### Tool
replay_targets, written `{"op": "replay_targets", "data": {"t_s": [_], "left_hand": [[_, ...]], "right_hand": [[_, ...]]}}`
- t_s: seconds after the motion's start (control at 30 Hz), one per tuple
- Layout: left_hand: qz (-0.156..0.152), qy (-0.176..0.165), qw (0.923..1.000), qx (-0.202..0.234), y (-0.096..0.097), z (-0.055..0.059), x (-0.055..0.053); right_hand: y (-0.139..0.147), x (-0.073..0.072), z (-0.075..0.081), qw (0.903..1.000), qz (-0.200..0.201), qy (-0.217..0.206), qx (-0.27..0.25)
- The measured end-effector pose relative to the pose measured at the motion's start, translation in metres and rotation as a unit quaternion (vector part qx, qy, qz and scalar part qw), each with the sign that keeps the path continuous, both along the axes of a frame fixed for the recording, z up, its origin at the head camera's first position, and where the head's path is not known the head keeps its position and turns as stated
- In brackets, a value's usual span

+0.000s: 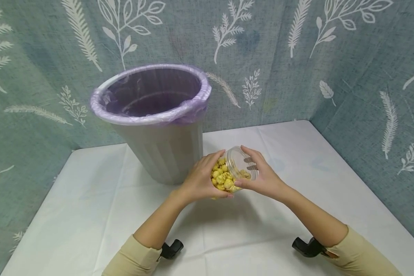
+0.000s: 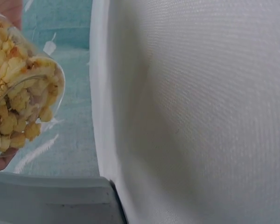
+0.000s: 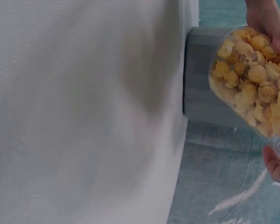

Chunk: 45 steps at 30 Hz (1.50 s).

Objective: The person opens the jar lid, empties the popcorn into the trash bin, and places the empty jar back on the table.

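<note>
A clear jar (image 1: 232, 163) of yellow popcorn (image 1: 222, 178) is held tilted on its side above the white table, in front of the bin. My left hand (image 1: 201, 177) grips the popcorn-filled body, thumb near me and fingers on the far side. Around the clear, ridged end curls my right hand (image 1: 267, 178), its thumb and fingers on opposite sides. Whether a lid is on that end, I cannot tell. In the left wrist view the jar's rounded base (image 2: 51, 88) faces the camera. The right wrist view shows popcorn (image 3: 256, 74) filling much of the jar.
A grey bin (image 1: 162, 153) with a purple liner (image 1: 151, 119) folded over its rim stands at the back left, close to my left hand. The white-covered table (image 1: 310, 172) meets a leaf-patterned curtain (image 1: 279, 76) behind and at both sides.
</note>
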<state>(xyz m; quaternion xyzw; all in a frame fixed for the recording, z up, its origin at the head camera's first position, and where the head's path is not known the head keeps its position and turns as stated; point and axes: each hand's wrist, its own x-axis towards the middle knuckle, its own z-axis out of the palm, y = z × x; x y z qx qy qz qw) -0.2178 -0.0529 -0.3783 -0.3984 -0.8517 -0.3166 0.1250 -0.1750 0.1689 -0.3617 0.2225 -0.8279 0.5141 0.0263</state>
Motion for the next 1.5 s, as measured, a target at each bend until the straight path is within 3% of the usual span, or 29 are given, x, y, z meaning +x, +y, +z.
{"op": "replay_targets", "data": {"t_s": [0.1,0.3,0.4,0.6,0.8,0.93,1.03,1.27,1.5], "left_hand": [[-0.01,-0.014,0.9999,0.002,-0.001,0.0,0.0],[-0.052,-0.098,0.9936,0.021,-0.004,0.001,0.001],[-0.068,-0.116,0.9906,0.025,-0.005,0.003,0.002],[-0.068,-0.104,0.9919,0.024,-0.005,0.002,0.001],[-0.036,-0.042,0.9983,0.016,-0.003,0.001,-0.001],[-0.027,-0.027,0.9993,0.007,-0.001,0.001,-0.001],[-0.027,-0.026,0.9993,0.005,-0.001,0.001,-0.001],[-0.05,-0.068,0.9962,0.021,-0.003,0.001,0.001],[-0.072,-0.097,0.9914,0.049,-0.003,0.0,0.002]], "right_hand": [[0.002,0.0,-0.001,0.9997,0.009,0.022,0.007],[0.009,-0.001,0.001,0.9953,0.063,0.072,0.018],[0.012,-0.001,0.002,0.9931,0.087,0.076,0.021],[0.014,0.002,0.004,0.9951,0.088,0.041,0.019],[0.006,0.008,0.007,0.9996,0.015,-0.016,0.019],[0.002,0.01,0.007,0.9984,-0.021,-0.048,0.023],[0.001,0.009,0.006,0.9987,-0.025,-0.037,0.024],[0.007,0.005,0.003,0.9986,0.021,0.046,0.016],[0.013,0.004,0.005,0.9951,0.043,0.089,0.005]]}}
